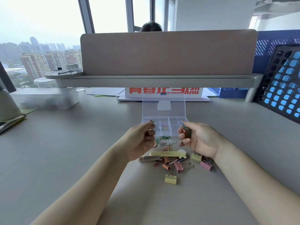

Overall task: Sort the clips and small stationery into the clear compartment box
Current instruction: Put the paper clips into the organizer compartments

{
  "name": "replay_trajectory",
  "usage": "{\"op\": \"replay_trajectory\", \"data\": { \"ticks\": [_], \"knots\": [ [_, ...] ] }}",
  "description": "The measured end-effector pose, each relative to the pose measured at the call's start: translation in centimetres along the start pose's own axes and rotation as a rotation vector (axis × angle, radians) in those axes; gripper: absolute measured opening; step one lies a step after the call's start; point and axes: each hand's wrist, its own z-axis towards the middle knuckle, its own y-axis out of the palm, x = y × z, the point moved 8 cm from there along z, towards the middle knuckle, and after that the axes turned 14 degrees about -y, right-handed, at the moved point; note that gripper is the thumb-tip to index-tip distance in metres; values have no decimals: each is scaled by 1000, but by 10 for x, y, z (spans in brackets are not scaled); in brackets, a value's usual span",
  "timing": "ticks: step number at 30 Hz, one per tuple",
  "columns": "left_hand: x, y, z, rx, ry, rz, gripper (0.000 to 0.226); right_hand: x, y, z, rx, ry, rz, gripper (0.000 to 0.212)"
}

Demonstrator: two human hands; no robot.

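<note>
The clear compartment box [173, 125] stands open on the grey desk, its lid [163, 105] upright behind it. A few small items lie in its middle cells. My left hand [143, 140] pinches a green paper clip [153, 121] over the box's left side. A bunch of coloured paper clips [186, 129] sits gripped in my right hand [199, 138] at the box's right front corner. Loose paper clips [165, 141] lie just in front of the box. Nearer me lie binder clips [170, 178], a USB stick [150, 158] and a cream-coloured tool [168, 153].
A desk divider with a shelf [162, 78] rises behind the box. A frosted storage box [45, 98] sits at the far left, and a black and blue perforated rack [282, 88] at the right. Papers and a white sign lie under the shelf. A person's head shows beyond the divider.
</note>
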Motion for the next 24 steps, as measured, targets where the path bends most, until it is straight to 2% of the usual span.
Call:
{"op": "replay_trajectory", "data": {
  "ticks": [3,6,10,12,13,15,17,19,21,24],
  "knots": [
    [-4,3,2,-58,-56,-74,29,1,-2,1,28,40,112,21],
    [-5,-1,5,4,-36,8,27,3,-7,1,50,71,157,21],
    [9,-13,-1,433,163,624,20,-3,-16,3,76,51,88,29],
    [15,-15,-4,546,227,763,20,-13,-22,3,64,-24,-159,24],
    [17,-16,-5,556,242,757,20,-20,-26,4,48,-87,-386,19],
    [19,-18,-5,527,252,700,21,-33,-30,3,8,-221,-884,8],
    [18,-18,-4,457,242,611,23,-36,-32,4,-12,-278,-1201,8],
    [13,-17,-3,369,210,493,23,-32,-33,2,-33,-225,-1375,17],
    [10,-16,-2,301,179,407,22,-28,-32,0,-51,-175,-1440,19],
    [8,-15,-2,239,151,307,19,-30,-25,-3,-40,-202,-1498,6]
  ]
}}
